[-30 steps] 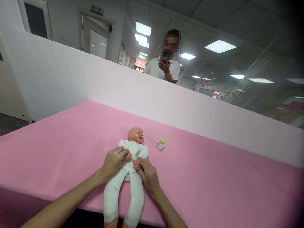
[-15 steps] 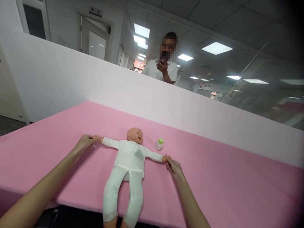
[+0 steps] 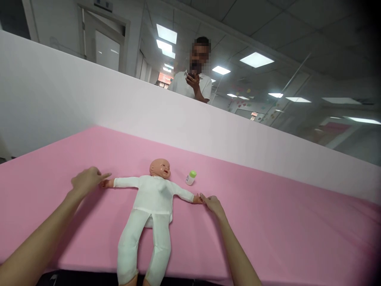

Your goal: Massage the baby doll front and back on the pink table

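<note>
A baby doll [image 3: 154, 196] in a white top and white trousers lies face up on the pink table [image 3: 253, 238], arms stretched out to both sides. My left hand [image 3: 87, 182] is over the doll's hand on the left, its index finger stretched out and apart from the rest. Whether it still touches the doll there is hard to see. On the other side, my right hand [image 3: 213, 204] pinches the fingers of the doll's other hand. Beside the doll's head stands a small white bottle [image 3: 190, 178] with a green cap.
A low white wall [image 3: 190, 123] runs along the table's far side. Behind glass above it, a person [image 3: 192, 85] in a white shirt holds up a phone. A door [image 3: 107, 47] stands ajar at the back left.
My left hand has loosened from the doll's hand, its index finger now stretched out. The right hand keeps its place at the doll's other hand. The view has shifted slightly right.
</note>
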Demonstrator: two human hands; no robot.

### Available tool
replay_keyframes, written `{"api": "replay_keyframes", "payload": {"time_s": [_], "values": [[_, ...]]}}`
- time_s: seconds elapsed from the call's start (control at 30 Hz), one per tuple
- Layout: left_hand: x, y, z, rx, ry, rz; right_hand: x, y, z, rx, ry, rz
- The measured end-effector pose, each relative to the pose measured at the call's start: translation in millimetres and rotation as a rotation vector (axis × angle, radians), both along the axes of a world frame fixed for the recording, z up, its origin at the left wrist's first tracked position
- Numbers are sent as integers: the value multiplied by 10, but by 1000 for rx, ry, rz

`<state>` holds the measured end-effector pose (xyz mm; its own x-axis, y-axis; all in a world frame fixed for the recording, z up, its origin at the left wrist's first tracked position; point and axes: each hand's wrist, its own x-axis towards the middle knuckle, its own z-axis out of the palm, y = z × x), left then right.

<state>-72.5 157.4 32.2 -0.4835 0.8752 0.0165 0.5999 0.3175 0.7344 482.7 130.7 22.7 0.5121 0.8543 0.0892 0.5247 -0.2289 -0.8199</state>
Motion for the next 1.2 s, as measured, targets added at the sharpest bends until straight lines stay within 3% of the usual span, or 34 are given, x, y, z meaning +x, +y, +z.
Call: {"api": "replay_keyframes", "payload": {"time_s": [0.07, 0.17, 0.23, 0.3, 0.37, 0.47, 0.6, 0.8, 0.87, 0.93, 1.03, 1.13, 1.2], "values": [[400, -12, 258, 290, -9, -68, 30, 47, 111, -1, -83, -29], [1294, -60, 535, 471, -355, -446, -23, 157, 287, 40, -251, 65], [1939, -77, 581, 350, -688, -709, -113, 238, 359, 95, -379, 168], [2508, -38, 531, 108, -1058, -785, -215, 314, 379, 133, -470, 240], [2946, 70, 444, -142, -1347, -715, -300, 382, 350, 167, -509, 275], [3340, 290, 345, -183, -1554, -577, -363, 473, 248, 200, -514, 335], [3384, 378, 242, -146, -1521, -633, -369, 583, 77, 226, -551, 467], [2802, -27, -125, -163, -1469, -665, -389, 679, -125, 228, -613, 553], [2738, -83, -147, -157, -1465, -679, -385, 693, -130, 231, -612, 545], [2823, -24, -44, -149, -1483, -693, -396, 690, -98, 229, -598, 529], [3081, 209, 254, -119, -1530, -719, -568, 602, -41, 268, -506, 510], [3215, 375, 497, -87, -1572, -749, -1048, 376, -15, 356, -327, 507], [3182, 341, 545, -22, -1612, -775, -1475, 203, 31, 443, -274, 519]]}}
